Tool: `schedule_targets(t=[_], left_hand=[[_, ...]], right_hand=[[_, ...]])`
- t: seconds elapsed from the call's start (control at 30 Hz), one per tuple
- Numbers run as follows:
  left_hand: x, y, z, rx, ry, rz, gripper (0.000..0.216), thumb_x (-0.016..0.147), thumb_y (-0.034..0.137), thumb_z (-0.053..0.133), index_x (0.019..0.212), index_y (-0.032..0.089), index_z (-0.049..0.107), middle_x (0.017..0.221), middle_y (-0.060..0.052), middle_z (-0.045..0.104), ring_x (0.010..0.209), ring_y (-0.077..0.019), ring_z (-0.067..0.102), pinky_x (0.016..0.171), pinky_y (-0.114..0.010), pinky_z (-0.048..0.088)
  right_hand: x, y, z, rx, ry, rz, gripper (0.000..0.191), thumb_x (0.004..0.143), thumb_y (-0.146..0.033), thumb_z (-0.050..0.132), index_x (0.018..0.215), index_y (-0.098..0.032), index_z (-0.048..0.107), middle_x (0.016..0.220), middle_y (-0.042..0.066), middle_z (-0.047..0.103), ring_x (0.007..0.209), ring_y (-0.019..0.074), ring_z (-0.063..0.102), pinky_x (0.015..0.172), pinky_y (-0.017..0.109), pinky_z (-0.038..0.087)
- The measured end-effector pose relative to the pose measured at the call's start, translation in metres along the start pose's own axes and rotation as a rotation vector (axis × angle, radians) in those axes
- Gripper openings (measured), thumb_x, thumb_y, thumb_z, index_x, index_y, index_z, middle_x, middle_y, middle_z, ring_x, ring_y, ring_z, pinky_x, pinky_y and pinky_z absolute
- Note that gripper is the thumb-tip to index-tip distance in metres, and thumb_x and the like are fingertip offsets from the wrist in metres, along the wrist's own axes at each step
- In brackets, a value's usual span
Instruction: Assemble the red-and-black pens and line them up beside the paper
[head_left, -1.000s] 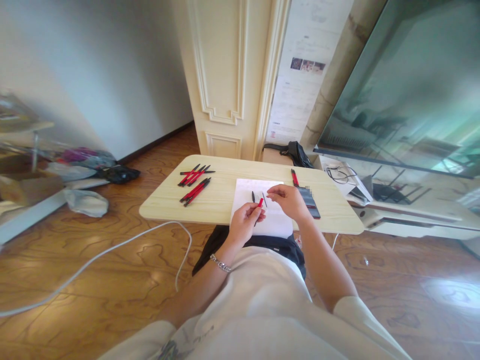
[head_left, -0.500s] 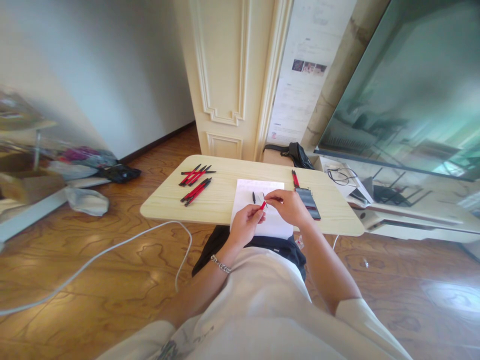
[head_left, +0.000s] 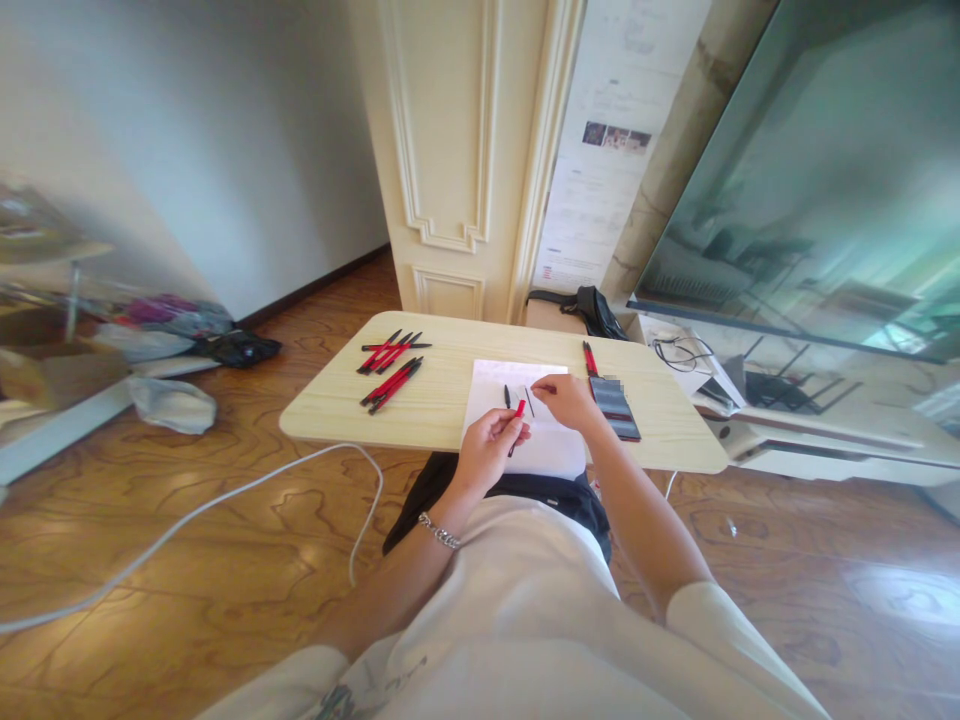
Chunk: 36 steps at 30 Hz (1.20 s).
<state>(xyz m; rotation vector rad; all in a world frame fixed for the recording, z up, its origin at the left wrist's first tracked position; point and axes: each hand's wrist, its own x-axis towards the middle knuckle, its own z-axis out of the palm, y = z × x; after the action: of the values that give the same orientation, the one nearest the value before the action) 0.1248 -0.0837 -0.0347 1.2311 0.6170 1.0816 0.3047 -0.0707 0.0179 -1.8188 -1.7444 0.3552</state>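
My left hand [head_left: 487,445] is closed around a red pen barrel [head_left: 519,410] over a white sheet of paper [head_left: 525,415] on a light wooden table [head_left: 420,400]. My right hand [head_left: 570,398] hovers over the sheet with its fingers pinched near a thin dark refill [head_left: 529,400]; what it holds I cannot make out. A small black pen part [head_left: 507,396] lies on the paper beside the refill.
Several red and black pens [head_left: 391,365] lie on the table's left part. A single red pen [head_left: 589,357] and a dark phone [head_left: 615,406] lie to the right. A white cable [head_left: 225,495] runs across the wooden floor. A black bag [head_left: 592,305] sits behind the table.
My right hand met the left hand at the red barrel's tip half a second ago, and has now drawn back toward the refill on the paper. The left hand kept its place.
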Motion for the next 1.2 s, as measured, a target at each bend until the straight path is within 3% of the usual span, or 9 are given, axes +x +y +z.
schedule_targets(t=[0.13,0.23,0.4,0.6,0.7,0.9,1.07,1.2], left_hand=[[0.0,0.003,0.0,-0.023,0.013,-0.027,0.036,0.076,0.045,0.07,0.094,0.015,0.063,0.08,-0.008,0.071,0.073,-0.0179,0.067,0.07,-0.031,0.052],[-0.001,0.004,0.0,-0.017,0.01,-0.02,0.035,0.077,0.045,0.069,0.094,0.015,0.062,0.079,-0.007,0.07,0.073,-0.0174,0.067,0.068,-0.031,0.052],[-0.001,0.005,0.0,-0.002,0.004,-0.003,0.035,0.079,0.046,0.067,0.093,0.015,0.061,0.08,-0.007,0.069,0.071,-0.0164,0.066,0.067,-0.03,0.052],[0.001,0.003,-0.001,-0.008,0.017,-0.004,0.038,0.077,0.047,0.069,0.095,0.014,0.061,0.08,-0.007,0.068,0.071,-0.0166,0.066,0.068,-0.031,0.053],[0.001,0.001,-0.003,0.007,0.015,0.006,0.038,0.079,0.047,0.067,0.096,0.014,0.061,0.081,-0.007,0.068,0.071,-0.0165,0.067,0.068,-0.03,0.053],[0.0,-0.003,-0.002,0.011,-0.013,0.022,0.037,0.08,0.047,0.065,0.096,0.014,0.06,0.082,-0.007,0.068,0.072,-0.0157,0.066,0.067,-0.029,0.053],[-0.002,-0.003,0.001,-0.002,-0.032,0.021,0.035,0.08,0.045,0.066,0.096,0.015,0.06,0.082,-0.006,0.067,0.072,-0.0149,0.065,0.068,-0.029,0.052],[-0.002,-0.002,0.0,-0.001,-0.04,0.029,0.035,0.081,0.044,0.066,0.098,0.014,0.06,0.083,-0.007,0.067,0.073,-0.0155,0.065,0.07,-0.03,0.053]], right_hand=[[0.02,0.005,0.02,-0.263,-0.085,0.132,0.026,0.085,-0.035,0.057,0.081,-0.016,0.074,0.087,0.013,0.073,0.085,0.0221,0.067,0.074,0.028,0.045],[0.029,0.004,0.029,-0.386,-0.109,0.217,0.031,0.084,-0.039,0.056,0.087,-0.014,0.073,0.094,0.019,0.072,0.092,0.0268,0.067,0.076,0.031,0.046],[0.034,0.0,0.03,-0.456,-0.161,0.257,0.032,0.086,-0.032,0.052,0.102,-0.011,0.07,0.106,0.023,0.069,0.1,0.0303,0.065,0.081,0.035,0.047],[0.028,0.003,0.028,-0.442,-0.14,0.272,0.031,0.087,-0.032,0.052,0.103,-0.011,0.068,0.106,0.023,0.068,0.102,0.0298,0.064,0.082,0.035,0.047],[0.027,0.011,0.023,-0.301,-0.054,0.239,0.026,0.087,-0.028,0.05,0.094,-0.012,0.069,0.098,0.019,0.071,0.095,0.0261,0.065,0.077,0.031,0.046],[0.016,0.008,-0.002,0.389,0.088,0.076,0.032,0.083,-0.032,0.052,0.101,-0.012,0.068,0.076,0.005,0.067,0.064,0.0133,0.057,0.054,0.023,0.041],[-0.002,-0.023,-0.02,0.785,0.267,-0.002,0.031,0.081,-0.043,0.057,0.096,-0.016,0.061,0.08,0.003,0.064,0.066,0.0111,0.056,0.052,0.021,0.042],[-0.008,-0.038,-0.021,0.88,0.355,-0.036,0.029,0.081,-0.044,0.059,0.095,-0.018,0.056,0.083,0.003,0.063,0.068,0.011,0.057,0.056,0.021,0.046]])
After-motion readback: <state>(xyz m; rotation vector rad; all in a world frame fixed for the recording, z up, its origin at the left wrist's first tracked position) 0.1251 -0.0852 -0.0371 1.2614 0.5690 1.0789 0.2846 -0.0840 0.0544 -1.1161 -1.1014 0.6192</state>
